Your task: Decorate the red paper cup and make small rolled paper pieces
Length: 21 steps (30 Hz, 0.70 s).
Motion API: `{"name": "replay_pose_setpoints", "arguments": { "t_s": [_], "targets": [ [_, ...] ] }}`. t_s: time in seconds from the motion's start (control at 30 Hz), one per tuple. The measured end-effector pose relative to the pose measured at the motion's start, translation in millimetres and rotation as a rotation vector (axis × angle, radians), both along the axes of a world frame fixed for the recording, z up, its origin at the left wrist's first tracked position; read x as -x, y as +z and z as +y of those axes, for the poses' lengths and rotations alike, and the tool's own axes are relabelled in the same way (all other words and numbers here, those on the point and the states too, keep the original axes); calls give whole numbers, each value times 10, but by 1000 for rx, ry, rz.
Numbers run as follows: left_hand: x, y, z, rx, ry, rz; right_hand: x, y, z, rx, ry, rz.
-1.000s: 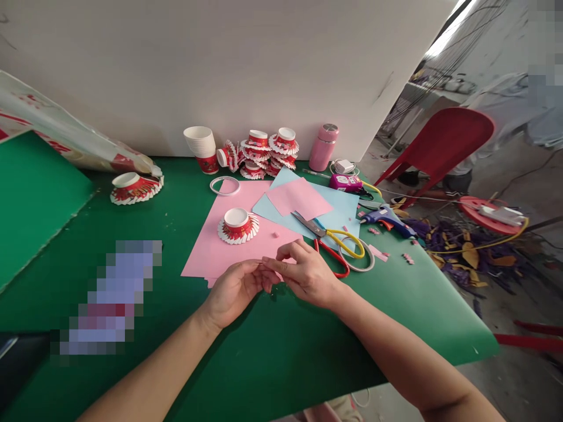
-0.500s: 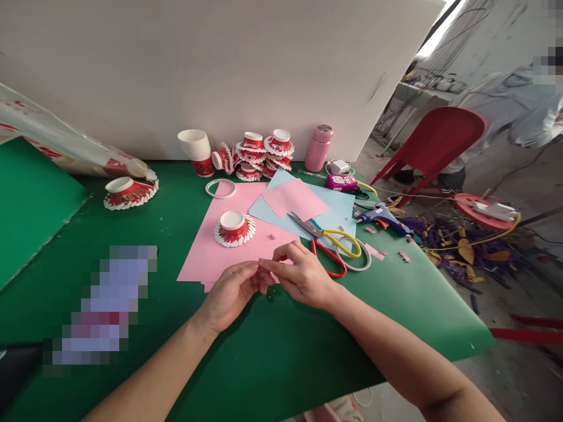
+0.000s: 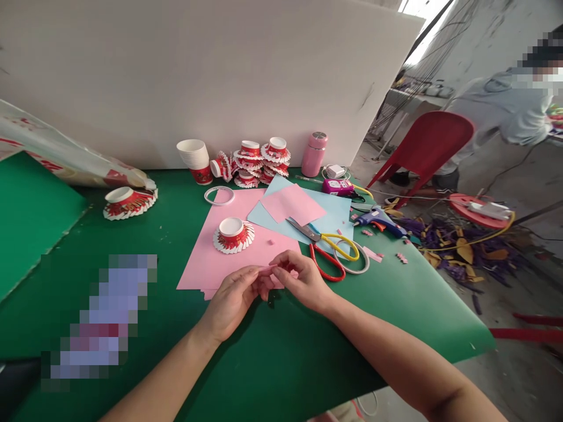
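Note:
Between my fingertips is a small pink paper strip [image 3: 267, 269], partly covered by the fingers. My left hand [image 3: 235, 296] pinches its left end, and my right hand [image 3: 303, 281] pinches the right end. Both hands are just above the near edge of a pink paper sheet [image 3: 200, 258]. A red paper cup with a fringed white rim [image 3: 233, 234] stands upside down on that sheet, beyond my left hand. Close to it lies a tiny pink paper piece [image 3: 271, 242]. Scissors with one yellow and one red handle [image 3: 325, 243] rest right of my right hand, partly over a tape roll [image 3: 363, 266].
Stacked fringed cups [image 3: 250, 164], plain cups [image 3: 193, 158] and a pink bottle [image 3: 315, 154] line the back board. A blue glue gun [image 3: 382, 220] and pink scraps lie right. A blurred purple item [image 3: 105, 316] lies left. A person [image 3: 497, 111] sits beyond a red chair [image 3: 426, 143].
My right fingers have shifted slightly right along the pink strip, so more of it shows. The camera has tilted up a little. The co-worker's upper body is more in view.

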<state>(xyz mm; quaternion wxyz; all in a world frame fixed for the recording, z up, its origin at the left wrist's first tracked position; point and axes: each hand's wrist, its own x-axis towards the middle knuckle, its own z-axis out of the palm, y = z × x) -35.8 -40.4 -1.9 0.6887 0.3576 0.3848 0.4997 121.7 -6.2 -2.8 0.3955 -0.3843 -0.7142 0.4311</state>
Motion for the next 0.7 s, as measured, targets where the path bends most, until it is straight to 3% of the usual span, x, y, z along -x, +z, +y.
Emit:
{"name": "replay_pose_setpoints", "arguments": {
  "t_s": [0.13, 0.43, 0.53, 0.7],
  "targets": [
    [4, 15, -20, -17, -58, 72, -4, 18, 7, 49, 6, 55],
    [64, 5, -17, -7, -161, 176, -53, 83, 17, -91, 120, 2],
    [68, -18, -20, -15, -198, 234, -42, 93, -7, -21, 151, 9],
    [62, -26, -26, 23, -210, 142, -25, 83, -32, 154, 191, 101]
  ]
}}
